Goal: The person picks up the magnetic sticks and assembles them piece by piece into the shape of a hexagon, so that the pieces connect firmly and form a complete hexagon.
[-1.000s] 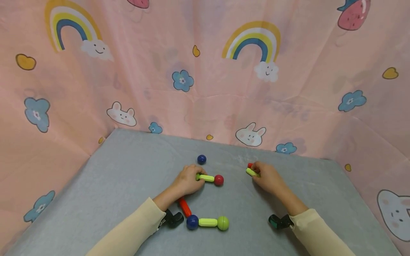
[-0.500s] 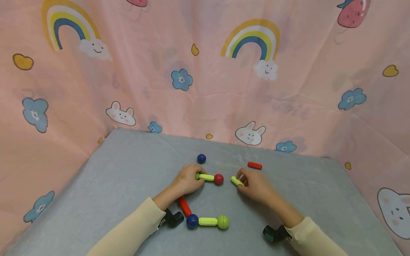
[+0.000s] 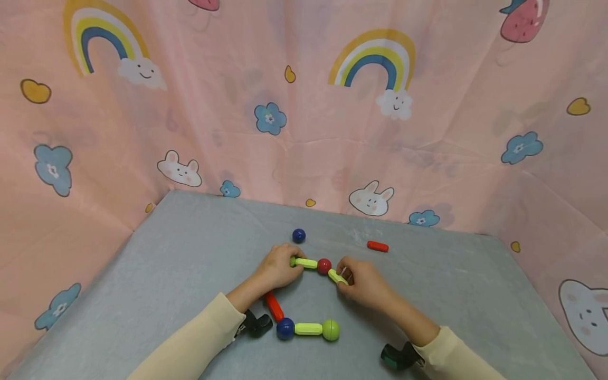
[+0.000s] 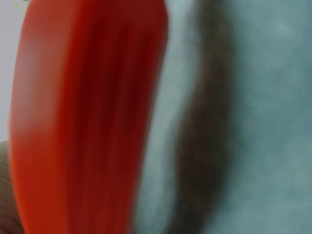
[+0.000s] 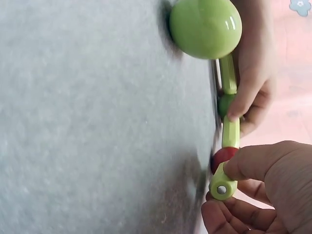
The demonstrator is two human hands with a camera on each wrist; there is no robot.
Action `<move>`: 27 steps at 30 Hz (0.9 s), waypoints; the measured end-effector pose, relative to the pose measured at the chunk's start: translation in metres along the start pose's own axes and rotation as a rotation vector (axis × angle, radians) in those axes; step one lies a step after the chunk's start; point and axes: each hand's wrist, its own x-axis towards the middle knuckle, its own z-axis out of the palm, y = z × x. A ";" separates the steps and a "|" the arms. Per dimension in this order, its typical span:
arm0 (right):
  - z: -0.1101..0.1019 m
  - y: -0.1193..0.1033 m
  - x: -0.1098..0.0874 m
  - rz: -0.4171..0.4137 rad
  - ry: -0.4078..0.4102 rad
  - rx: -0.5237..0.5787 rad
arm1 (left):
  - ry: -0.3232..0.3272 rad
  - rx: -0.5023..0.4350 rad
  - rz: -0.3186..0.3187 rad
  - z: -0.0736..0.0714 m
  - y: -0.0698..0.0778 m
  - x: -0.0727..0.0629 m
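Observation:
In the head view, my left hand (image 3: 280, 266) grips a green ball (image 5: 225, 105) joined to a yellow-green magnetic rod (image 3: 306, 263). A red ball (image 3: 324, 266) sits on that rod's other end. My right hand (image 3: 363, 282) pinches a second yellow-green rod (image 3: 336, 276) between thumb and fingers, its far tip right at the red ball. In the right wrist view, a metal dot shows on its near end. From below my left hand runs a red rod (image 3: 274, 306) to a blue ball (image 3: 285, 329), then a yellow-green rod (image 3: 308, 329) and a larger green ball (image 3: 331, 330).
A loose blue ball (image 3: 298, 236) lies beyond my left hand, and a loose red rod (image 3: 378, 246) lies farther right on the grey tabletop (image 3: 199, 232). A pink patterned curtain (image 3: 304, 105) rises along the back and sides.
My right hand has brought the yellow-green rod leftward, from beside the loose red rod to the red ball. My left hand has kept its hold in place.

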 end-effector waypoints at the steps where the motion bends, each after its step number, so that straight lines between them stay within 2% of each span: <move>1: 0.001 -0.001 0.000 0.002 -0.002 0.001 | 0.000 -0.001 -0.002 0.000 0.000 0.000; 9: 0.006 -0.008 -0.001 -0.051 -0.007 0.033 | 0.030 -0.006 0.020 -0.001 0.001 -0.003; 13: 0.007 -0.011 -0.002 -0.060 -0.020 0.043 | 0.024 0.002 0.015 0.000 0.001 -0.002; 20: 0.002 -0.008 -0.001 -0.011 -0.033 0.065 | -0.001 -0.004 -0.007 0.001 0.001 -0.002; 23: -0.006 -0.007 0.005 0.031 -0.019 0.056 | 0.000 -0.007 -0.005 0.000 0.001 -0.002; 27: -0.017 -0.006 0.018 0.033 0.025 0.012 | 0.006 -0.005 0.001 0.001 0.000 -0.003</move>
